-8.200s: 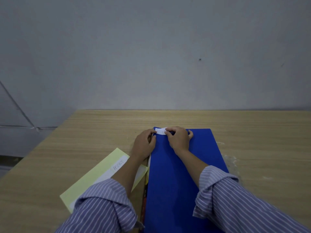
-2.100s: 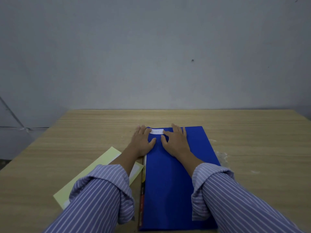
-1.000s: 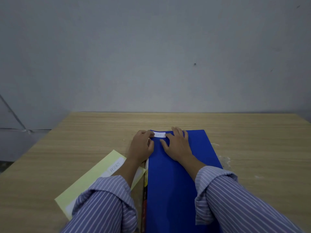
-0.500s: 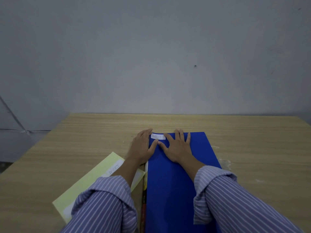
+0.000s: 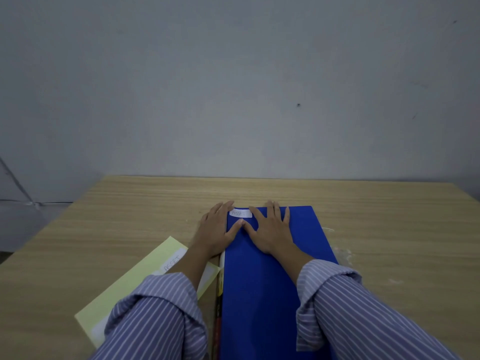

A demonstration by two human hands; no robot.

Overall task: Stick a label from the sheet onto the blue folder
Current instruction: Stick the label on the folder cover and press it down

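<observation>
1. A grey wall (image 5: 233, 87) fills the upper half of the view, with one small dark spot (image 5: 298, 104) on its right part
2. A wooden table (image 5: 389, 229) stands against the wall and carries all the things
3. The blue folder (image 5: 262, 281) lies flat on the table, near the middle, with its long side running away from the person; its far left corner is under the two hands
4. A pale yellow sheet (image 5: 135, 279) lies on the table just left of the folder, turned at an angle; a white label with the word "ASSET" (image 5: 172, 263) is on it, and the left forearm covers part of the sheet
5. Both arms wear striped sleeves (image 5: 161, 315), rolled up below the elbow
6. The right hand (image 5: 270, 229) lies flat and relaxed on the folder, fingers spread, grasping nothing; its forefinger reaches the right end of the label
7. The left hand (image 5: 215, 227) lies flat too, half on the table and half over the left edge of the folder, grasping nothing; the two thumbs meet just below the label
8. The white label (image 5: 242, 213) lies flat on the far left corner of the folder, between the two hands; it reads "ASSET"
</observation>
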